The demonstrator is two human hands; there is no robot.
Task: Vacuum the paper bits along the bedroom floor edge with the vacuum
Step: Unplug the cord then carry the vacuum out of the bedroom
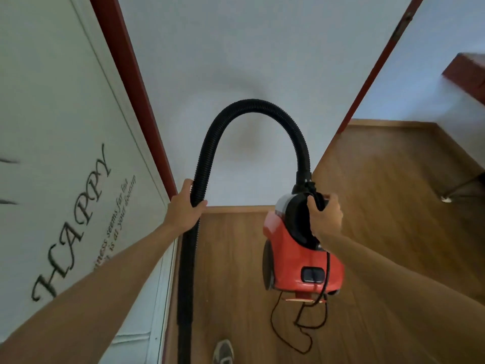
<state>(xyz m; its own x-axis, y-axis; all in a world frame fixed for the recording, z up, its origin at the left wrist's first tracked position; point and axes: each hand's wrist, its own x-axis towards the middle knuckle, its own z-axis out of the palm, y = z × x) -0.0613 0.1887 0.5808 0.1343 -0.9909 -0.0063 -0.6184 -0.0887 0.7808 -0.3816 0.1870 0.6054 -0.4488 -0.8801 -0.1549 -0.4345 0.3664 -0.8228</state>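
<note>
A red canister vacuum (296,261) hangs above the wooden floor (236,271), lifted by its black handle, which my right hand (325,216) grips. Its black ribbed hose (252,105) arches up in front of the white wall and comes down on the left, where my left hand (185,206) grips it. Below that hand a black tube (187,285) runs straight down toward the floor. The black power cord (301,327) dangles in loops under the vacuum. No paper bits show in this view.
A white door (65,153) with black lettering and a red frame (136,88) stands close on the left. Another red door frame (367,82) opens on the right into a room with wooden floor and a furniture leg (446,197). My shoe (223,350) is below.
</note>
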